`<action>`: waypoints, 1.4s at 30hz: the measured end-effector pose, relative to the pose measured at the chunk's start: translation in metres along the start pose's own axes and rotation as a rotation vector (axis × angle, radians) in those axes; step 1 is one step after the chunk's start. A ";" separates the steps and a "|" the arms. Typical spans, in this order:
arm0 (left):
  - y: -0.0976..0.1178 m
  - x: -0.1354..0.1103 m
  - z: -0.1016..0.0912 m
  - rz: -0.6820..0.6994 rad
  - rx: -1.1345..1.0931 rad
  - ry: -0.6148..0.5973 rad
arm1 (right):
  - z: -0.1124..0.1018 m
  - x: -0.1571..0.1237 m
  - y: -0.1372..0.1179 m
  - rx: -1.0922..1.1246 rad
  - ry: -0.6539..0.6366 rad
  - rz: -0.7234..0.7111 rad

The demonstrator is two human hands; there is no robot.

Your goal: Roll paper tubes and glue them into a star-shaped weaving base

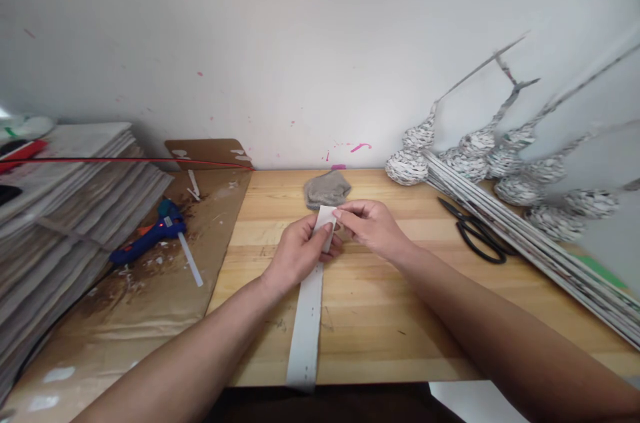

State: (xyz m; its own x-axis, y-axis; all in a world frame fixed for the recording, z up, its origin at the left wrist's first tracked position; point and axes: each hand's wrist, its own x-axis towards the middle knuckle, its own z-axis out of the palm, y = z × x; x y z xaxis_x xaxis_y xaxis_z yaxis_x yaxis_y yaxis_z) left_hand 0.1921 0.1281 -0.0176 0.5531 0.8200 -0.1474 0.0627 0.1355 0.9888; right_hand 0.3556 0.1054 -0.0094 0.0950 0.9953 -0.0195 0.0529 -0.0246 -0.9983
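Observation:
A long white paper strip [306,330] runs from the table's front edge up to my hands, with small dark marks along it. Its far end is raised in my left hand [303,246], thumb pressed on top and fingers behind. My right hand [367,226] pinches the right edge of that end between thumb and fingertips. Just beyond my hands lies a crumpled grey-brown cloth [327,188]. The strip's near end bends over the front edge of the wooden table [380,323].
On the left, a blue glue gun [150,240] with a white glue stick rests on stained cardboard [200,263], beside stacked newspapers [90,210]. Black scissors [475,233], a bundle of paper rods [530,250] and several woven paper gourds [407,166] are on the right. A wall [320,43] closes off the back.

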 end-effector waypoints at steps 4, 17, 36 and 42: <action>0.000 -0.001 0.000 0.002 -0.008 -0.014 | 0.002 -0.001 -0.001 0.108 -0.016 0.046; -0.002 -0.003 0.002 0.037 0.007 -0.039 | 0.009 -0.002 0.002 0.281 0.045 0.110; -0.004 -0.003 0.001 0.068 0.100 -0.032 | 0.014 -0.002 0.003 0.323 0.089 0.059; -0.004 -0.003 0.001 0.073 0.135 -0.007 | 0.013 -0.003 0.002 0.286 0.056 0.063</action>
State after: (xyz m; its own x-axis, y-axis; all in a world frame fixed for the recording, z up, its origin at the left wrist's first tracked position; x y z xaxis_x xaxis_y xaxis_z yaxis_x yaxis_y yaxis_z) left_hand 0.1911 0.1244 -0.0215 0.5661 0.8209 -0.0753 0.1330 -0.0009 0.9911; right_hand 0.3429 0.1038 -0.0122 0.1441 0.9857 -0.0870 -0.2361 -0.0511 -0.9704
